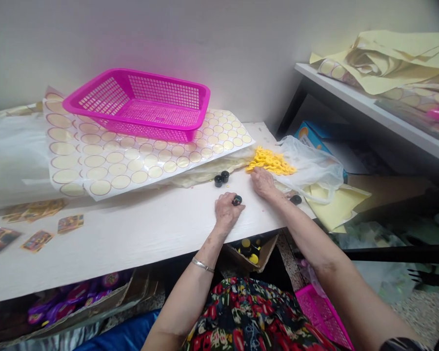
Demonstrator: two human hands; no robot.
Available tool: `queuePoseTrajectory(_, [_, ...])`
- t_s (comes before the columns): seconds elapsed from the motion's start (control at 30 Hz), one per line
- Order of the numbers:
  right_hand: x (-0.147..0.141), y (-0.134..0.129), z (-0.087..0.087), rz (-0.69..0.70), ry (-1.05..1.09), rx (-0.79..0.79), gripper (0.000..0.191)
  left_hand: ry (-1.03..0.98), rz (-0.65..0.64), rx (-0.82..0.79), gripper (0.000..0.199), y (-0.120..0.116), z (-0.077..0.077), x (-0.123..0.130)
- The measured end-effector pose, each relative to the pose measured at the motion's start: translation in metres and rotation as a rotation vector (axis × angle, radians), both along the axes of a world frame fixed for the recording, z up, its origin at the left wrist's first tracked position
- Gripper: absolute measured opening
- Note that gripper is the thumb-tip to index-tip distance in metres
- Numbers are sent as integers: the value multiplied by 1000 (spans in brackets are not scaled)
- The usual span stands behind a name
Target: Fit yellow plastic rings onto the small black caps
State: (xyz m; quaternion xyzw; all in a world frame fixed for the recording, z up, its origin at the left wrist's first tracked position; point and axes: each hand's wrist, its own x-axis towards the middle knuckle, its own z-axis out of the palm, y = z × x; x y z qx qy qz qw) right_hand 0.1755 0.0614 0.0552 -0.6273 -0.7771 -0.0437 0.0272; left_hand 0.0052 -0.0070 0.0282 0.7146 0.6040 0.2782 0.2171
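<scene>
Over the back of my table (131,239), sticker sheets (142,161) lie under a pink basket (161,131). Two black caps (218,181) stand just beyond my left hand (227,212), and another cap (296,200) sits by my right forearm. A clear bag (316,163) crowds the yellow rings (272,162) on the right, near a blue box (309,132) with an orange mark. The print on the cards (70,223) at far left is too small to read. My left fingers curl snugly around a black piece (236,200). My right hand (262,182) bends at the rings' near edge; I can't tell whether it grips one.
</scene>
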Motion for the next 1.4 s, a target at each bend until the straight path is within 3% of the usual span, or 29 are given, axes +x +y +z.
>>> queuePoseTrajectory(0.2, [0,-8,1,56,68,-22,23,-7,-9,7,24,0,0,-1])
queuePoseTrajectory(0.3, [-5,-17,4,86,237,-11,18,-4,0,18,24,0,0,0])
queuePoseTrajectory(0.43, [-18,-40,10,261,541,-27,10,28,8,18,20,0,2,2])
queuePoseTrajectory(0.57, [-34,-58,18,370,511,-21,12,29,12,0,14,-2,6,3])
queuePoseTrajectory(0.77, [-45,-62,23,389,243,-10,17,15,31,21,11,-3,7,3])
queuePoseTrajectory(1.03, [-53,-62,21,395,133,-34,20,-35,25,32,8,-1,2,2])
queuePoseTrajectory(1.2, [-49,-63,28,383,287,-62,16,-54,15,64,10,1,2,2])
queuePoseTrajectory(1.4, [-22,-62,24,253,728,27,8,-9,6,79,19,3,0,2])
